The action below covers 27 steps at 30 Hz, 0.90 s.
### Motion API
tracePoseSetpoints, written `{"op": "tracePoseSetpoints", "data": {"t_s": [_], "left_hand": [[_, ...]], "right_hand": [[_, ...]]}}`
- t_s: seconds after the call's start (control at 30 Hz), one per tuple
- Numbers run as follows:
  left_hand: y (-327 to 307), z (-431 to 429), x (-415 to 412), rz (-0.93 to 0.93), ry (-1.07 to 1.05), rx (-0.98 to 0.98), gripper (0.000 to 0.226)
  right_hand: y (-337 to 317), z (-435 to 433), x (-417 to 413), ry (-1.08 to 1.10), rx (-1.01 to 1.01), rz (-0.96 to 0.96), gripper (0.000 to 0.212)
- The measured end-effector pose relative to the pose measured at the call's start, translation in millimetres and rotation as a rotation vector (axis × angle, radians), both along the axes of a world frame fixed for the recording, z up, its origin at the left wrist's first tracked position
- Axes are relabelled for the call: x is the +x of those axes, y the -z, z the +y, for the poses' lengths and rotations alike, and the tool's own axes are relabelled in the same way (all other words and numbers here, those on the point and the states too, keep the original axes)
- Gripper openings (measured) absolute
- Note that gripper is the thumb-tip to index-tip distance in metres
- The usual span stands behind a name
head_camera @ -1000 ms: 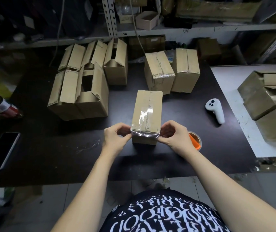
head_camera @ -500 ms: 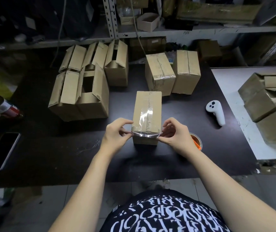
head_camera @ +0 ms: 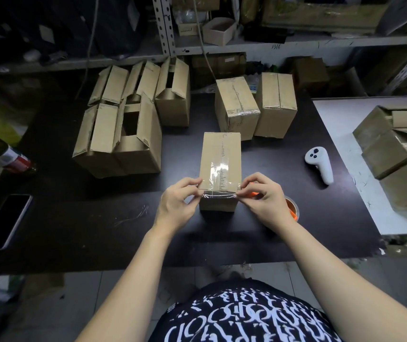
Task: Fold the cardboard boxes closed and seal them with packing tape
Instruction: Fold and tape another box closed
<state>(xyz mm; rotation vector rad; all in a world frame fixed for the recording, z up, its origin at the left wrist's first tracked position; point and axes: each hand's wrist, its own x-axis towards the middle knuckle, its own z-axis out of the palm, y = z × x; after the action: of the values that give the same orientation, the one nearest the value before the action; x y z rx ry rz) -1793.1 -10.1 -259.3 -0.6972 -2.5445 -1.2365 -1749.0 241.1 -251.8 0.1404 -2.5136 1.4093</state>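
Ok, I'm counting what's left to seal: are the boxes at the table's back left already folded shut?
No, the back-left boxes stand with flaps raised and dark openings showing on top.

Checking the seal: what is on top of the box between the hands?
There is clear tape along the box top and over its near edge. Closed flaps hide contents.

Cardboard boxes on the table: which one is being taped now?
The closed box at front centre: left hand and right hand pinch clear tape over its front edge. The open boxes and two sealed boxes stand farther back, untouched.
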Motion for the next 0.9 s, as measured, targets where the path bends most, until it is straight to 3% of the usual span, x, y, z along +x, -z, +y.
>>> {"op": "tracePoseSetpoints", "data": {"t_s": [0.23,0.33,0.47,0.6,0.9], "left_hand": [[4,4,6,0.018,-0.032,0.076,0.008],[4,1,7,-0.021,-0.032,0.107,0.006],[-5,9,5,-0.135,-0.085,0.177,0.022],[-5,16,1,-0.119,-0.112,0.128,0.031],[-8,13,-5,-0.129,-0.075,0.148,0.027]], "right_hand": [[-1,-1,4,-0.048,0.026,-0.005,0.002],[-5,-2,3,-0.026,-0.014,-0.038,0.018],[-4,-9,-2,0.117,-0.089,-0.090,0.017],[2,-8,-7,0.085,-0.160,-0.139,0.017],[-4,4,-19,-0.055,0.029,0.001,0.030]]}}
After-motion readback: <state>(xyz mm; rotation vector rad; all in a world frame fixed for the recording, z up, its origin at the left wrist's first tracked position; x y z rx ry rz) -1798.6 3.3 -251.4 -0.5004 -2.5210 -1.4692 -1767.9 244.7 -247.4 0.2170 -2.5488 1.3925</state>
